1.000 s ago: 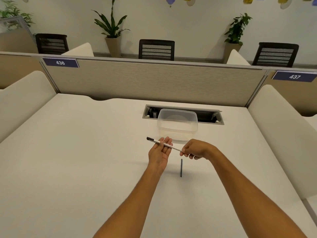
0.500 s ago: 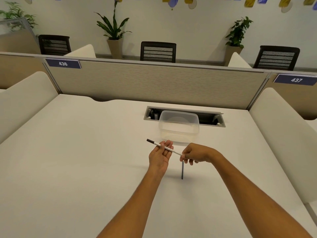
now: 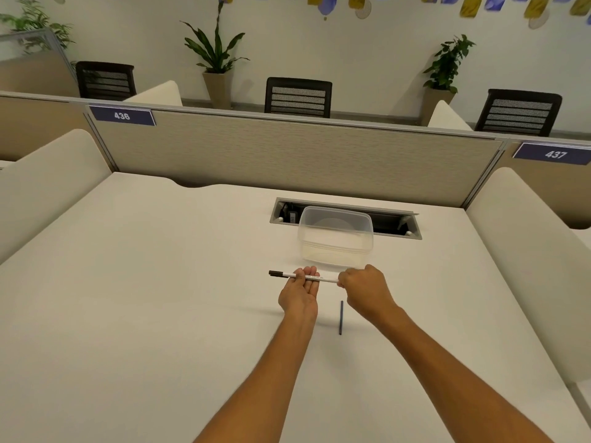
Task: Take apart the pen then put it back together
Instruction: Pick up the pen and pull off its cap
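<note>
- Pen (image 3: pixel 305 276): white barrel with a black tip at its left end, held level above the desk (image 3: pixel 160 314), just near of the clear tub (image 3: pixel 335 247).
- Judgement: light, stiff, smooth plastic, so likely slippery under twist. Take hold mid-barrel with one hand and at the end with the other.
- Left hand (image 3: pixel 299 294): palm up, fingers mostly flat, barrel lying across the fingers. More a cradle than a clamp (thumb hidden, so pinch unclear).
- Right hand (image 3: pixel 363 287): clenched over the barrel's right end, knuckles up.
- Thin dark rod (image 3: pixel 341 317) lies on the desk between the forearms, untouched (probably the refill; too small to confirm).
</note>
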